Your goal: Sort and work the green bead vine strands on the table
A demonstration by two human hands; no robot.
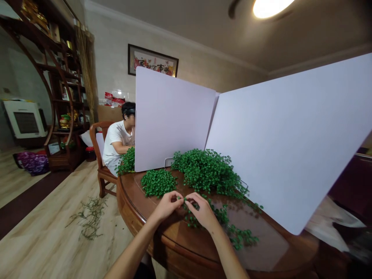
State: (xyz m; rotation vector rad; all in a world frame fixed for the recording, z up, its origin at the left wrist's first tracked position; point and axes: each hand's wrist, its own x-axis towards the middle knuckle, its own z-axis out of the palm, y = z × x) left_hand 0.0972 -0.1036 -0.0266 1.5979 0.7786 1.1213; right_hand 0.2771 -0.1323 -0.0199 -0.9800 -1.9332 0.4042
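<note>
My left hand [169, 204] and my right hand [202, 209] meet over the table's near side, each with thumb and forefinger pinched together. Small green bits show at both sets of fingertips, looking like parts of a leafy green sprig; their exact shape is too small to tell. Under and beside my right hand lies a loose green sprig [242, 237], partly hidden by the hand. A compact heap of small green leaf pieces [158, 183] sits just beyond my left hand. Farther back rises a larger pile of leafy green sprigs [207, 170].
Two white panels [174, 120] stand upright behind the piles on the round wooden table [130, 205]. Past the left panel a person in a white shirt [116, 135] sits beside more greenery [127, 161]. Bare stems [90, 217] lie on the floor at left.
</note>
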